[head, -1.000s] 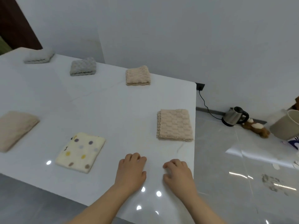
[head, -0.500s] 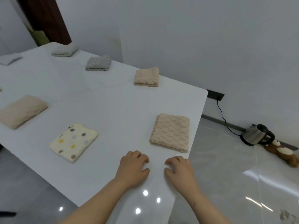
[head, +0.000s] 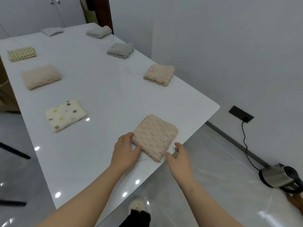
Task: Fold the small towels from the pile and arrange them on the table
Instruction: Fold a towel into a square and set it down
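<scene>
Beige towel (head: 155, 136) lying folded on the surface (head: 101, 99), left hand (head: 125, 151) fingers spread and touching its corner, right hand (head: 179, 158) fingers hovering apart just beside it

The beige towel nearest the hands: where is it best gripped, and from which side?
Probably its two near edges, pinched from the person's side, one hand each. The towel lies flat with a corner pointing that way; the left hand touches one near edge, the right hand hovers by the other.
</scene>
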A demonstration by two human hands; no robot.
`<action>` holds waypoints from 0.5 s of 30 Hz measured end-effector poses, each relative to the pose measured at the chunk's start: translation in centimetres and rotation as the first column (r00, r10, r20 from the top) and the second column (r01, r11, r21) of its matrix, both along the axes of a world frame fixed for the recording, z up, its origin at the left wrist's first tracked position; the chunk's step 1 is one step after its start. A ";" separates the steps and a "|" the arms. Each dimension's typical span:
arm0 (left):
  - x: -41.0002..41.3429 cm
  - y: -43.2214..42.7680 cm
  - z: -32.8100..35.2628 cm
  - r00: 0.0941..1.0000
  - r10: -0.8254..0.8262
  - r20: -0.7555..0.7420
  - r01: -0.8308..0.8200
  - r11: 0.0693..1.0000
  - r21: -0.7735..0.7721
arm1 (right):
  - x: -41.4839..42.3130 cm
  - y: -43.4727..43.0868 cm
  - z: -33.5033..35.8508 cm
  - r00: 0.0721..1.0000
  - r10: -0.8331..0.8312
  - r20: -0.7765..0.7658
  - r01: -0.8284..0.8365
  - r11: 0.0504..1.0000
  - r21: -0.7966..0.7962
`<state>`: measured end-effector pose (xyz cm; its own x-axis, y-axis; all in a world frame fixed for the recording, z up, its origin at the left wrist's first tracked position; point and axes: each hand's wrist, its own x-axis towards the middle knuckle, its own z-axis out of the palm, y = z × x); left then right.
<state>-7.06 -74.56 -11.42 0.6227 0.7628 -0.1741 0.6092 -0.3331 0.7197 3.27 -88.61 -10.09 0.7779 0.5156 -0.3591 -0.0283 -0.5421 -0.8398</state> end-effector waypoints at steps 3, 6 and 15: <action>1.4 1.1 0.2 0.997 0.081 -0.019 -0.081 0.996 -0.032 | 1.7 1.3 -0.1 0.998 -0.001 -0.068 0.002 1.000 0.017; 2.8 3.4 0.2 0.997 0.063 -0.037 -0.067 0.988 -0.141 | 3.0 3.5 0.2 0.995 0.033 -0.095 -0.030 0.999 0.031; 4.7 4.4 0.0 0.984 0.113 -0.139 -0.130 0.985 -0.117 | 7.4 7.1 0.5 0.952 0.302 0.043 -0.302 0.953 -0.005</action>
